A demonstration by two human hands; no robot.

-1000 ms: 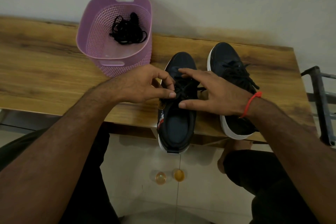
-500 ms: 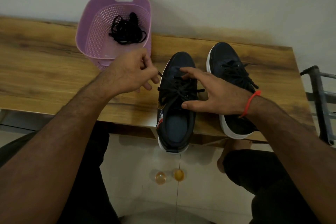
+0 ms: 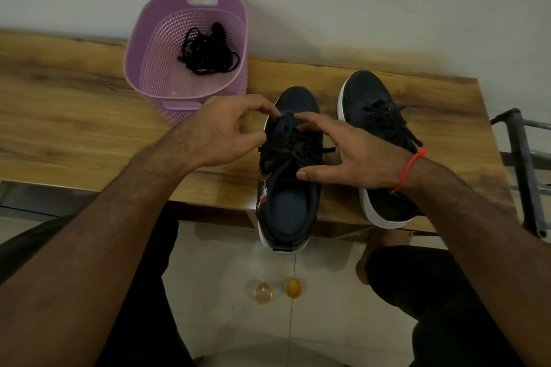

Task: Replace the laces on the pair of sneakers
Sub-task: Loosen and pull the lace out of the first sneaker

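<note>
two dark sneakers sit on the wooden tabletop (image 3: pixel 74 128): the near sneaker (image 3: pixel 287 188) and the far sneaker (image 3: pixel 378 134). the left hand (image 3: pixel 220 131) pinches the near one's lace (image 3: pixel 293 152) at the toe end; the right hand (image 3: pixel 351 155) rests spread on it. one pink basket (image 3: pixel 155 48) holds one bundle of black laces (image 3: pixel 208 52).

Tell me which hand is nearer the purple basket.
Left. The left hand sits just in front of the purple basket, pinching the lace of the near sneaker. The right hand rests across that sneaker, farther away.
</note>
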